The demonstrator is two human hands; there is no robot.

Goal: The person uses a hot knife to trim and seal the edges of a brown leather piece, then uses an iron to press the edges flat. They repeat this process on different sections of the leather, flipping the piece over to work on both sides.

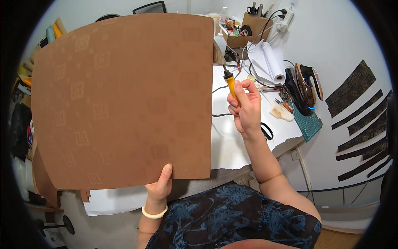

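Observation:
My left hand (160, 186) grips the lower edge of a large brown sheet (128, 99), its thumb on the front face and the other fingers hidden behind. The sheet is raised and nearly flat, with a faint embossed square pattern and slightly curved edges. To its right, my right hand (248, 110) is closed around the yellow handle of a soldering iron (230, 83). The iron has a black collar and a dark metal tip pointing up and away, apart from the sheet. A black cord runs beside the handle.
White paper covers the table (232, 151). On the right stand a clothes iron (306, 89), a green cutting mat (311, 126), a paper roll (271, 64) and black-handled scissors (267, 131). A cardboard box (253, 27) holds tools behind. Dark patterned strips (362, 128) hang on the wall.

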